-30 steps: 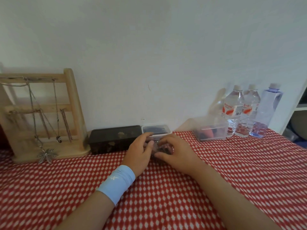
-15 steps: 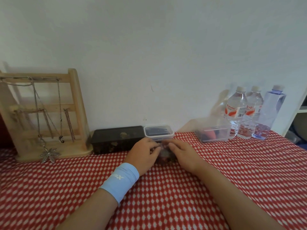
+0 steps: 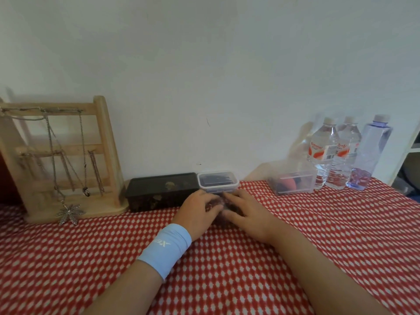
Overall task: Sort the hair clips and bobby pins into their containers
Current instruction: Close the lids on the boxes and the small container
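Note:
My left hand (image 3: 198, 210), with a light blue wristband, and my right hand (image 3: 246, 213) meet over a small container of dark hair pieces (image 3: 221, 203) on the red checked cloth. Fingers lie over its top and thumbs sit on its near side, so each hand grips it. Most of it is hidden under the fingers. Just behind it stands a small clear tub (image 3: 217, 181) with a lid and dark contents. Left of that tub sits a long black box (image 3: 161, 189).
A wooden jewellery stand (image 3: 104, 144) with hanging necklaces stands at the back left. A clear box (image 3: 293, 178) with an orange item and three water bottles (image 3: 325, 151) stand at the back right by the wall. A white shelf edge shows at far right.
Both hands have closed in further over the small container, fingers now flatter across its top. The view has shifted slightly; nothing else moved.

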Motion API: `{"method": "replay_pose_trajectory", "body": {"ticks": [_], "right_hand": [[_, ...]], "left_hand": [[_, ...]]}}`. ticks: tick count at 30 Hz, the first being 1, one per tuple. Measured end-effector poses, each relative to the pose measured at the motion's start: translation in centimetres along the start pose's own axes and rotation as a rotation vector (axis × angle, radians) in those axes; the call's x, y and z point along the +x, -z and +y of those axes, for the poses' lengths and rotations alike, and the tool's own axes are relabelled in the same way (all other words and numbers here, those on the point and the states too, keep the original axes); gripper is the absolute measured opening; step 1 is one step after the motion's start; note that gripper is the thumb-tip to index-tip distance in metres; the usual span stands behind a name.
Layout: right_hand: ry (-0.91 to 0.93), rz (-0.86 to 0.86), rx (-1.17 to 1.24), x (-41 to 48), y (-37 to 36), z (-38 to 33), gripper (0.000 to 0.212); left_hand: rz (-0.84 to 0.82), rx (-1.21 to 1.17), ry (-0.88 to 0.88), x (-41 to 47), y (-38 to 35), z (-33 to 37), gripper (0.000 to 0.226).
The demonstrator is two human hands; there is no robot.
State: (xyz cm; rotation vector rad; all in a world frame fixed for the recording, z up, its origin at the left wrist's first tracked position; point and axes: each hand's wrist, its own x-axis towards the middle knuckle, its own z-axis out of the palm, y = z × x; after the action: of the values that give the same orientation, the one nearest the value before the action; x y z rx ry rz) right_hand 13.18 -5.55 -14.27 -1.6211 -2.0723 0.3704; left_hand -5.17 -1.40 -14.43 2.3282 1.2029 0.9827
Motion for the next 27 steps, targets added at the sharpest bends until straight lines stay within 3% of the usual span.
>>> {"method": "replay_pose_trajectory", "body": {"ticks": [2,4,9,11,16,19,27], "right_hand": [[0.082,0.026,-0.001,-0.4,0.4,-0.5,0.074],[0.103,0.062,0.056,-0.5,0.7,-0.4,0.070],[-0.067,0.298,0.092,-0.7,3.3,0.6,0.056],[-0.130,0.411,0.012,-0.3,4.5,1.3,0.052],[-0.274,0.261,-0.167,2.1,4.2,2.5,0.049],[-0.286,0.163,-0.179,3.3,3.5,3.1,0.048],[-0.243,0.158,-0.388,5.8,3.5,3.2,0.042]], "left_hand": [[-0.001,0.020,-0.001,-0.1,0.0,-0.3,0.028],[-0.014,0.011,-0.010,0.0,0.2,-0.5,0.027],[0.162,0.068,-0.064,1.0,1.9,-0.8,0.021],[0.135,0.176,-0.088,1.8,2.4,-0.5,0.027],[-0.075,0.390,-0.071,4.3,2.1,0.2,0.051],[-0.170,0.503,-0.020,5.4,1.4,-0.3,0.053],[-0.070,0.488,-0.118,5.5,1.1,-2.2,0.036]]}}
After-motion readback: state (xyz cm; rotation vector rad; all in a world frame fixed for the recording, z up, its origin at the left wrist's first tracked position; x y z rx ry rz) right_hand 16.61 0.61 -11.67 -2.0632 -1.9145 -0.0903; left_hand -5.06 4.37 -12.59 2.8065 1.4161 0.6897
